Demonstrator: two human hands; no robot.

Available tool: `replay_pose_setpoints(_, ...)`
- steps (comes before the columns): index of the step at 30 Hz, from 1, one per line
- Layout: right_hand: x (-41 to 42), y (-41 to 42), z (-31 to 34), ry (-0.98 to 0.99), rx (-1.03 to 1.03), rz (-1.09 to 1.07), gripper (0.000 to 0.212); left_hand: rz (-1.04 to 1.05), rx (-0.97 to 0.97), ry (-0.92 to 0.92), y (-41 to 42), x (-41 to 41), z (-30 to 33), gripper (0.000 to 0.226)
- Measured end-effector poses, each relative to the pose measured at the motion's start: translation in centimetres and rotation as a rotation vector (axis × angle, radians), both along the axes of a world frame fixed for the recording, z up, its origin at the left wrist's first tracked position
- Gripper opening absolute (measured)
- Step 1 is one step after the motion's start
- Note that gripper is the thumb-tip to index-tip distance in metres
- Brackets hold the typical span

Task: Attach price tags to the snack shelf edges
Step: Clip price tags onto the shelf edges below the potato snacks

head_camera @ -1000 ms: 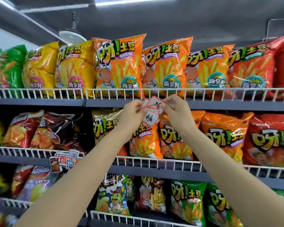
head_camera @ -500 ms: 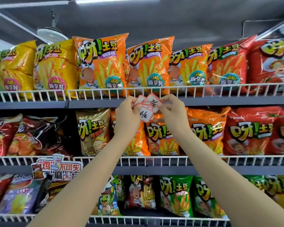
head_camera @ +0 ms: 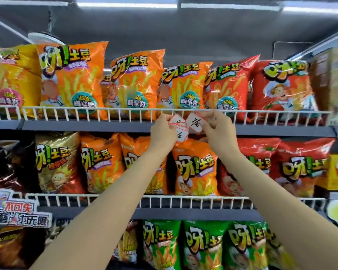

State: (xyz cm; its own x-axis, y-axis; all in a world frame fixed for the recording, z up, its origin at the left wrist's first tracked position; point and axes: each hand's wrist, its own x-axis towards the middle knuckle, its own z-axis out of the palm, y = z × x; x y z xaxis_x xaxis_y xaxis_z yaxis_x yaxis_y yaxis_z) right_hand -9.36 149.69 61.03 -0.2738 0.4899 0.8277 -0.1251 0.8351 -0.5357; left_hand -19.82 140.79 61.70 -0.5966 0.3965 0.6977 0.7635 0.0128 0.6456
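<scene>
Both hands are raised to the top shelf's white wire rail (head_camera: 109,111). My left hand (head_camera: 162,131) pinches a small bunch of white price tags (head_camera: 179,126) with red string loops. My right hand (head_camera: 220,131) pinches one white tag marked "7" (head_camera: 194,122) by its right end, just below the wire rail and in front of the grey shelf edge (head_camera: 86,125). The tag is tilted. Red string runs from it to the bunch in the left hand.
Orange and red snack bags (head_camera: 135,84) stand behind the top rail. More orange, gold and red bags fill the middle shelf (head_camera: 195,168), green ones the bottom. A cardboard promo sign (head_camera: 18,211) hangs at the lower left rail.
The view has shifted right and closer to the shelf. My right hand has drawn the "7" tag away from the bunch, to the right and up toward the wire rail.
</scene>
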Motion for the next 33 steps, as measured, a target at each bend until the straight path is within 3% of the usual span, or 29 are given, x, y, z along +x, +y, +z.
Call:
replay_pose_setpoints(6,2.3,4.3,2.5,0.000,0.107,-0.081,0.004,-0.171,-0.084,-0.061,2.9,1.5,0.7,0.043)
replay_pose_setpoints(18,1.4,6.3,5.2,-0.008,0.230,-0.098,0.010,-0.312,-0.189,-0.163,3.0,2.2,1.6,0.062)
replay_pose_setpoints(33,1.3,7.3,7.9,-0.151,0.444,-0.095,0.013,-0.312,-0.379,-0.023,1.5,1.6,1.5,0.074)
